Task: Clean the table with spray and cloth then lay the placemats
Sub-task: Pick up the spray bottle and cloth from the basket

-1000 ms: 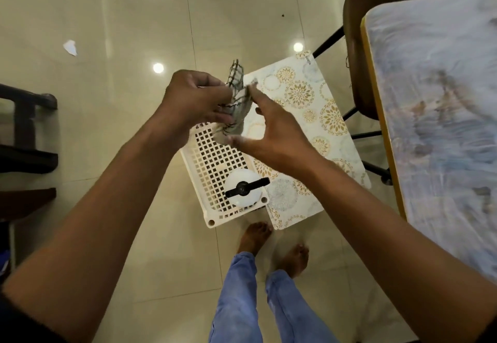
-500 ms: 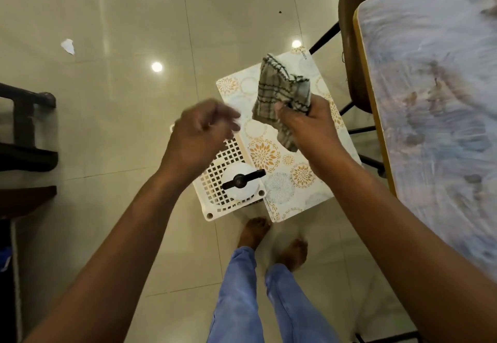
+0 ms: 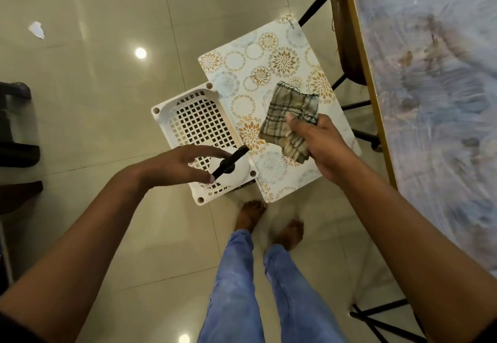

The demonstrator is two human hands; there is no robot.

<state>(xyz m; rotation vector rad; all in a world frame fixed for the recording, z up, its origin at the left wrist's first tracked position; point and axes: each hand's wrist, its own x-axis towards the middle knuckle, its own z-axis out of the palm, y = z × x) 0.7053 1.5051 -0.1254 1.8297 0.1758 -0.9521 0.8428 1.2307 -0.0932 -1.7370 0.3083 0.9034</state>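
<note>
My right hand [image 3: 318,144] grips a folded checked cloth [image 3: 291,116] above a floral placemat [image 3: 265,73] that lies below me. My left hand [image 3: 178,163] is spread open just left of the spray bottle [image 3: 231,166], seen from above as a white body with a black trigger head, standing in a white perforated basket [image 3: 188,116]. The fingertips are right at the bottle; I cannot tell whether they touch it. The marbled table top [image 3: 435,100] runs along the right side.
A brown chair [image 3: 347,35] with black legs is tucked under the table beyond the placemat. My bare feet [image 3: 269,224] stand on the glossy tiled floor. Dark furniture [image 3: 16,138] sits at the left edge, and a paper scrap [image 3: 36,29] lies at far left.
The cloth passed from both hands to my right hand alone, which drew it to the right. My left hand let go and dropped toward the spray bottle, fingers spreading.
</note>
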